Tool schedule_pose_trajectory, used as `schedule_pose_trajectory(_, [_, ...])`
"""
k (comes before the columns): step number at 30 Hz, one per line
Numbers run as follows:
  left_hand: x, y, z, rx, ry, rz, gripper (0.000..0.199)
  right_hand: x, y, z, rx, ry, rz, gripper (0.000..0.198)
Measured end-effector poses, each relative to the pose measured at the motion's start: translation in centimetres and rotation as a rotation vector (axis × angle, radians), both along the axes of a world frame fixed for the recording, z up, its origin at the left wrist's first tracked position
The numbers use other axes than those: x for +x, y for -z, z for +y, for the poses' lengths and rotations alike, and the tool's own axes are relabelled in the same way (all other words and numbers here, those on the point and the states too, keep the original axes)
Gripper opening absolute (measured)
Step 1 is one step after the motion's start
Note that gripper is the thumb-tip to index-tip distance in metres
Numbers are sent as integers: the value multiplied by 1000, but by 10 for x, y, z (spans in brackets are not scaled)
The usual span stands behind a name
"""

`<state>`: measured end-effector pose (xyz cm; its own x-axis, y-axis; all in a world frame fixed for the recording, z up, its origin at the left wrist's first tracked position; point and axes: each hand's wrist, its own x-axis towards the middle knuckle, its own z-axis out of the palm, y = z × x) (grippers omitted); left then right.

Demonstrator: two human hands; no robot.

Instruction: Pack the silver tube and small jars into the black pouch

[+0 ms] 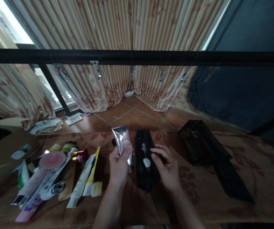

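While gripping a silver tube [122, 140] in the left hand [119, 165], clasping it between thumb and curled fingers and pointing its flat crimped end forward, hovering with it just left of a black pouch [145, 181] on the brown patterned cloth [218, 211]. Bending the right hand [166, 165] over the pouch's right edge, spreading its fingers loosely; not being able to tell whether merely touching the rim or pinching it. Seeing a white round item [146, 163] at the pouch's opening. Facing, off to the left, a pink round container [52, 160] on a heap of tubes, a red jar [84, 155] beside it, and, nearer the left hand, a long white packet [79, 186] next to a yellow one. Facing, well right of the right hand, a second black pouch [195, 143]. Looking beyond toward striped curtains [113, 28] and, in front of them, a dark rail [151, 58].
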<state>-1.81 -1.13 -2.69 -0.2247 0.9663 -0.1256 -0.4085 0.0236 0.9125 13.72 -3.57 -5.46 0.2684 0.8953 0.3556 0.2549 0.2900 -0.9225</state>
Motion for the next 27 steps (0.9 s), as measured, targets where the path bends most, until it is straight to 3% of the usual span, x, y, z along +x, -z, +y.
schedule_pose_trajectory(10, [-2, -3, 0, -20, -31, -65, 31, 0, -6, -2, 56, 7, -39, 14])
schedule_pose_trajectory(15, [-3, -6, 1, -135, -53, -100, 39, 0, -5, -2, 70, 18, -40, 15])
schedule_pose_trajectory(27, [-4, -4, 4, -212, -64, -123, 56, 1, -1, 0, 71, 21, -2, 14])
